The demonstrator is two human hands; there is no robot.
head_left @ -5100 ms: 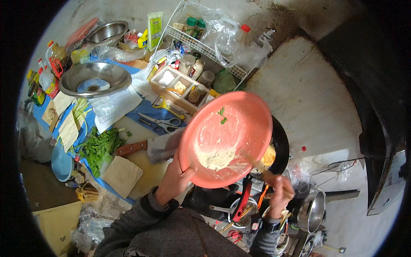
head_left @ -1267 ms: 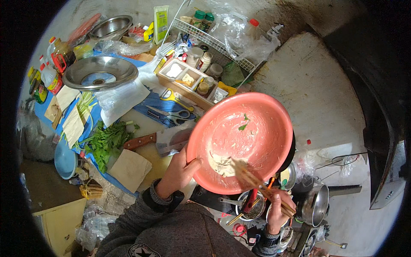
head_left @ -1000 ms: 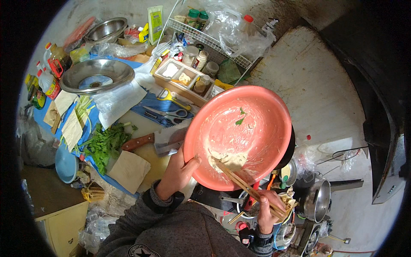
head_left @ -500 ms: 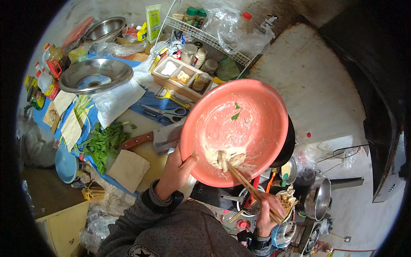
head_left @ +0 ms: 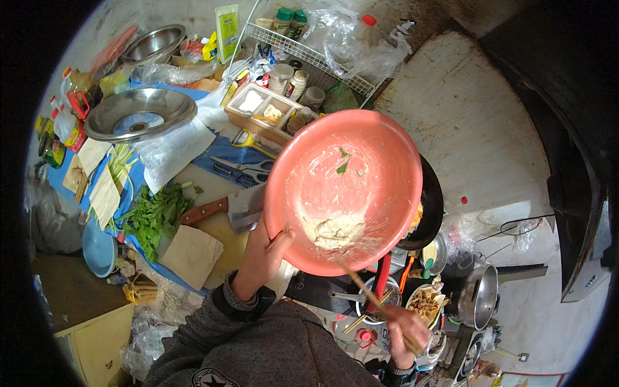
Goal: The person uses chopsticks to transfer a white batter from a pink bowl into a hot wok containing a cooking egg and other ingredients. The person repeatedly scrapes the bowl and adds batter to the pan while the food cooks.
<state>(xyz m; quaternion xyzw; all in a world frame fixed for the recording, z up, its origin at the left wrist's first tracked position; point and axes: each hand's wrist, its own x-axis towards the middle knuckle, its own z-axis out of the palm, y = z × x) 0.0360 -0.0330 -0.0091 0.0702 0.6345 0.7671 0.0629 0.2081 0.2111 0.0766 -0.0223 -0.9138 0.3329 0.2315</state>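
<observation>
My left hand point(head_left: 263, 258) grips the near-left rim of a pink basin point(head_left: 380, 148), which is tilted so its inside faces me. Pale, sticky batter point(head_left: 334, 230) lies low in the basin, and a thin film of it streaks the walls. Two bits of green leaf point(head_left: 342, 166) cling to the inside. My right hand point(head_left: 406, 334) is closed round wooden chopsticks point(head_left: 367, 291), whose tips reach the basin's lower rim. Beyond the basin, a dark frying pan point(head_left: 433, 200) with a red handle point(head_left: 383, 278) is partly hidden; some yellowish food shows at its edge.
A cleaver point(head_left: 213, 209) lies on the cutting board beside leafy greens point(head_left: 155, 216). Scissors point(head_left: 248, 169) and a seasoning box point(head_left: 258, 113) stand behind. A steel bowl point(head_left: 142, 115) is at the left. A steel pot point(head_left: 482, 297) and a bowl of brown food point(head_left: 425, 304) are at the right.
The basin has shifted slightly left and up. The chopsticks have drawn back from the batter to the lower rim, and my right hand has moved slightly down. More of the frying pan shows.
</observation>
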